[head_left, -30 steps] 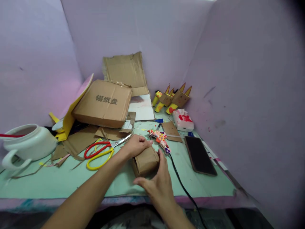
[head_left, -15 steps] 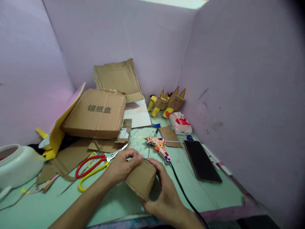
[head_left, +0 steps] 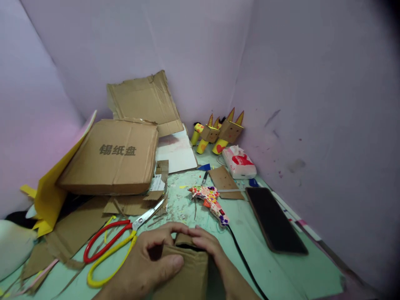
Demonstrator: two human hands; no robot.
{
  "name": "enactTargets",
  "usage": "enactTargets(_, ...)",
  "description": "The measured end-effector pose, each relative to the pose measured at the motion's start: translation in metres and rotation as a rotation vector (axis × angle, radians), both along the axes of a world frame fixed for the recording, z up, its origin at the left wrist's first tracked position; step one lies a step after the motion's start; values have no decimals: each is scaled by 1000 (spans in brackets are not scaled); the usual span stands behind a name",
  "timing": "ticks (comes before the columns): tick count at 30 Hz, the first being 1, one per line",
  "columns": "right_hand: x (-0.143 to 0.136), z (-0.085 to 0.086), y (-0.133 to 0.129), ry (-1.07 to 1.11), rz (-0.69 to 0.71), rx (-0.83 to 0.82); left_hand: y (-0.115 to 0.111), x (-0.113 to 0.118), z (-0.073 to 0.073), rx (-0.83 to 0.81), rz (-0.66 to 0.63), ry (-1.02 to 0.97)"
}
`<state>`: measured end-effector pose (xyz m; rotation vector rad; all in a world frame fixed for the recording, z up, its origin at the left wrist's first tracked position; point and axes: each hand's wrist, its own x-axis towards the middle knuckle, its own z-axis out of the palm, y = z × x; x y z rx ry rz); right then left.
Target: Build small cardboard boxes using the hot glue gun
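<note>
A small brown cardboard box (head_left: 184, 273) sits low in the middle of the view, between both hands. My left hand (head_left: 156, 254) grips its left side, the thumb flat on the near face and the fingers curled over the far edge. On the right side my right hand (head_left: 215, 258) holds it too, fingers reaching over the top. A narrow dark gap shows along the box's upper edge. Just beyond the hands lies a floral glue gun (head_left: 211, 204), its black cord running toward me. Scissors (head_left: 125, 237) with red and yellow handles lie open to the left.
A large cardboard box (head_left: 109, 162) and cardboard scraps (head_left: 75, 229) fill the left. Two cardboard animal figures (head_left: 229, 131) stand at the back near a tissue pack (head_left: 239, 162). A phone (head_left: 275, 218) lies on the right, and a white pot (head_left: 14, 246) at far left.
The small box has been turned and brought nearer to me, and its gapped edge now faces up. My left thumb has moved onto its near face. The view has tilted and shifted slightly.
</note>
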<state>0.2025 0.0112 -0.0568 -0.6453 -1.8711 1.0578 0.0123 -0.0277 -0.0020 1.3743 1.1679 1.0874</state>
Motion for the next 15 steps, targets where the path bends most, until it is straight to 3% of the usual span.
enactTargets(6, -1, 0, -11, 19, -90, -114, -7, 12, 4, 39, 135, 100)
enactTargets(15, -3, 7, -7, 30, -56, 179, -16, 21, -8, 265, 237, 75)
